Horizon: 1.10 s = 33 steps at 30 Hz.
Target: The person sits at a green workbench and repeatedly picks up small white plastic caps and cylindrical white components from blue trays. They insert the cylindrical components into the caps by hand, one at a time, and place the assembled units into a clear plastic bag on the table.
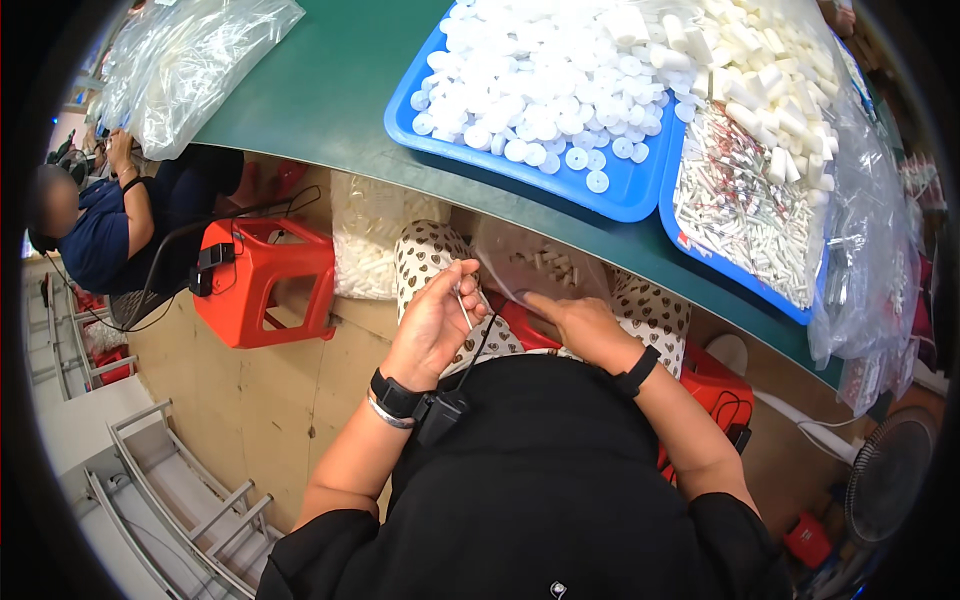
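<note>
Your left hand point(432, 325) pinches a thin rod point(463, 305); your right hand point(575, 325) reaches flat-fingered into the lap bag point(535, 262). Both blue trays point(620, 195) remain heaped, so much seems left.

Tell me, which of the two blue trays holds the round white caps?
The left blue tray, heaped with round white caps. The right blue tray holds thin sticks and white tubes instead.

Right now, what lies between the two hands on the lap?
In the head view, a clear plastic bag of small pale pieces lies between the left hand and right hand.
</note>
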Each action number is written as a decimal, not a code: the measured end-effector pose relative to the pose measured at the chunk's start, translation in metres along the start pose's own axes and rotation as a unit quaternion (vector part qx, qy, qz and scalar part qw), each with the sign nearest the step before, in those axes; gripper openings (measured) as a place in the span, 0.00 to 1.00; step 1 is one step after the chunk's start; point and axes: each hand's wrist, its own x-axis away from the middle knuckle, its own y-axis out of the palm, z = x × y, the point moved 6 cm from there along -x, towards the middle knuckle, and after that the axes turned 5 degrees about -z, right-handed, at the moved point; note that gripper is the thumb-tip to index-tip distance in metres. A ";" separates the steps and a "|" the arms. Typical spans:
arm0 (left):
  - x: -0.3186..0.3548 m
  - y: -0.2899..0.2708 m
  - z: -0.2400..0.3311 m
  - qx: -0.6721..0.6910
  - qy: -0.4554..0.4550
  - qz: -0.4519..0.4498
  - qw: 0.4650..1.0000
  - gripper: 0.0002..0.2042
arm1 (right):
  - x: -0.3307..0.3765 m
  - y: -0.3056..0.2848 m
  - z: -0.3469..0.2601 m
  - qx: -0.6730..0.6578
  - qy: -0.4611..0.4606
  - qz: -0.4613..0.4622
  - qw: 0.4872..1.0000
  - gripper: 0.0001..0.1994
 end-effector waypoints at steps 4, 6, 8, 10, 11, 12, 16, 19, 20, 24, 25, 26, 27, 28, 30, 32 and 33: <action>0.014 0.014 -0.003 -0.018 -0.011 -0.011 1.000 0.12 | 0.018 -0.002 -0.033 0.006 -0.167 0.032 0.985 0.25; 0.023 0.021 -0.007 -0.027 -0.023 -0.023 0.999 0.12 | 0.028 0.004 -0.044 0.047 -0.156 -0.009 0.987 0.21; 0.034 0.035 -0.011 -0.034 -0.036 -0.037 0.998 0.12 | 0.035 0.014 -0.045 0.049 -0.155 -0.027 0.986 0.21; 0.039 0.042 -0.013 -0.072 -0.036 -0.048 0.996 0.13 | 0.037 0.005 -0.041 0.016 -0.133 0.006 0.991 0.17; 0.043 0.047 -0.010 -0.097 -0.031 -0.038 0.994 0.13 | 0.041 -0.004 -0.040 -0.005 -0.124 0.042 0.991 0.17; 0.047 0.053 -0.008 -0.121 -0.025 -0.027 0.992 0.14 | 0.046 -0.016 -0.040 -0.026 -0.116 0.078 0.990 0.16; 0.046 0.080 0.002 -0.148 -0.019 -0.080 0.986 0.14 | 0.090 -0.104 -0.062 -0.043 -0.151 0.242 0.958 0.13; 0.039 0.111 0.000 -0.102 -0.037 -0.118 0.987 0.17 | 0.126 -0.167 -0.063 0.066 -0.136 0.397 0.905 0.10; 0.036 0.119 -0.001 -0.092 -0.041 -0.120 0.988 0.17 | 0.134 -0.182 -0.057 0.107 -0.095 0.431 0.891 0.09; 0.023 0.148 -0.010 -0.039 -0.079 -0.165 0.982 0.20 | 0.153 -0.222 -0.027 0.170 0.040 0.498 0.849 0.06; 0.021 0.153 -0.012 -0.039 -0.083 -0.175 0.980 0.21 | 0.152 -0.227 -0.022 0.178 0.043 0.495 0.849 0.06; 0.018 0.158 -0.015 -0.036 -0.087 -0.180 0.979 0.21 | 0.151 -0.230 -0.019 0.186 0.046 0.492 0.849 0.06; 0.015 0.161 -0.016 -0.035 -0.090 -0.183 0.978 0.20 | 0.147 -0.228 -0.017 0.187 0.052 0.474 0.859 0.07; 0.014 0.163 -0.017 -0.032 -0.093 -0.185 0.978 0.19 | 0.142 -0.228 -0.018 0.204 0.040 0.461 0.863 0.07; 0.008 0.162 -0.018 -0.024 -0.091 -0.198 0.976 0.20 | 0.130 -0.228 -0.021 0.236 0.016 0.435 0.869 0.08; 0.004 0.166 -0.021 -0.017 -0.086 -0.182 0.979 0.20 | 0.118 -0.225 -0.025 0.249 0.008 0.416 0.874 0.09; 0.003 0.166 -0.021 -0.011 -0.089 -0.186 0.978 0.21 | 0.114 -0.225 -0.026 0.256 0.004 0.407 0.877 0.09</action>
